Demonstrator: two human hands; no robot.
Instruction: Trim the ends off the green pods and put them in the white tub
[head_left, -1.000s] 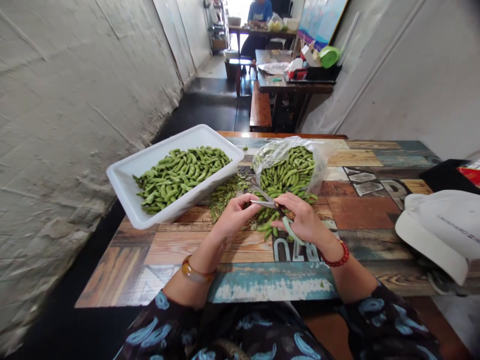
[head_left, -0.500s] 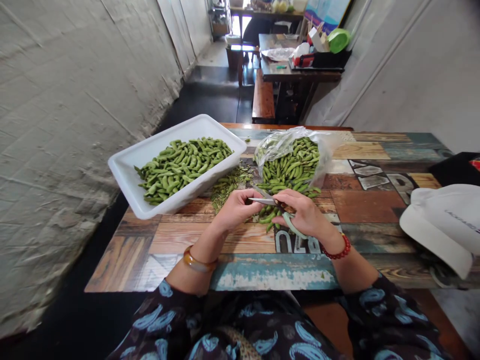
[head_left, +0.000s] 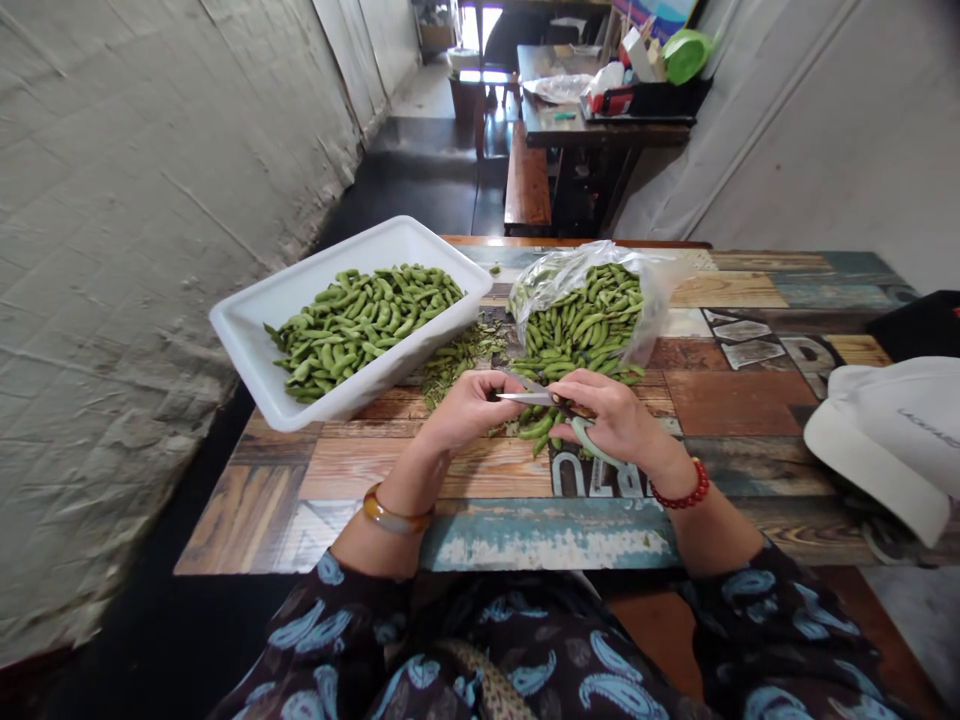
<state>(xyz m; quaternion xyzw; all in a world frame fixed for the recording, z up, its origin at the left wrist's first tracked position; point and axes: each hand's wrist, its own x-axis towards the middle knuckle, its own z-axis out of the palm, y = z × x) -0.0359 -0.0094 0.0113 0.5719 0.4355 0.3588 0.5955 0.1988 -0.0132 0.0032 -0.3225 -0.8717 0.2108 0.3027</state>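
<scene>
My right hand (head_left: 611,415) grips a pair of scissors (head_left: 589,440) with pale green handles, its blades parted and pointing left. Close to the blade tips, the fingers of my left hand (head_left: 471,408) are pinched together; whatever they hold is mostly hidden, likely too small to make out. Beyond my hands lies a clear plastic bag (head_left: 652,290) spilling green soybean pods (head_left: 581,325) onto the table. To the left stands a white plastic tub (head_left: 251,345) with many pods (head_left: 367,325) inside. Small green trimmings (head_left: 465,355) form a pile between tub and bag.
The patchwork wood-print table (head_left: 420,470) spans the view. A white cap (head_left: 885,430) rests at its right side, with a black object (head_left: 919,325) behind. Farther off are a bench (head_left: 527,180) and another table (head_left: 536,120) with a black tray (head_left: 645,100). A rough wall (head_left: 165,200) runs along the left.
The view has tilted slightly downward. Both hands stay nearly in place, the scissors still parted near my left fingertips.
</scene>
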